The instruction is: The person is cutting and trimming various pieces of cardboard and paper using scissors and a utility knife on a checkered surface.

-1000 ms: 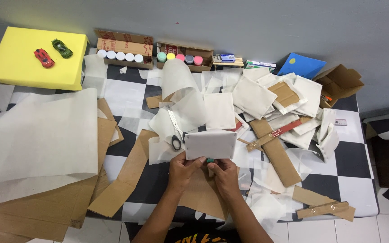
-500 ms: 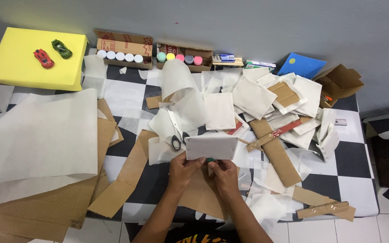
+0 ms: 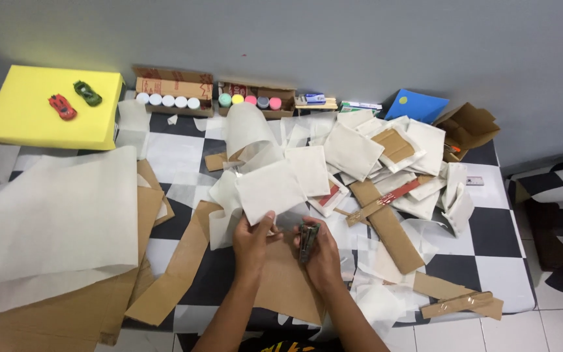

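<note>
My left hand (image 3: 252, 238) pinches the lower edge of a white square paper piece (image 3: 270, 189), held tilted above the floor. My right hand (image 3: 324, 251) grips a small dark stapler (image 3: 307, 240) just right of the paper's lower corner. Both hands hover over a brown cardboard sheet (image 3: 285, 287) on the black-and-white checkered floor (image 3: 490, 257).
A heap of white paper squares and cardboard strips (image 3: 386, 156) lies beyond the hands. A large white sheet (image 3: 53, 215) over cardboard is at left. A yellow box (image 3: 34, 117) with two toy cars, paint jars (image 3: 167, 101) and a blue folder (image 3: 418, 105) line the wall.
The white paper piece has tilted and shifted left in my left hand, now covering the scissors seen before. The stapler has come away from the paper's edge.
</note>
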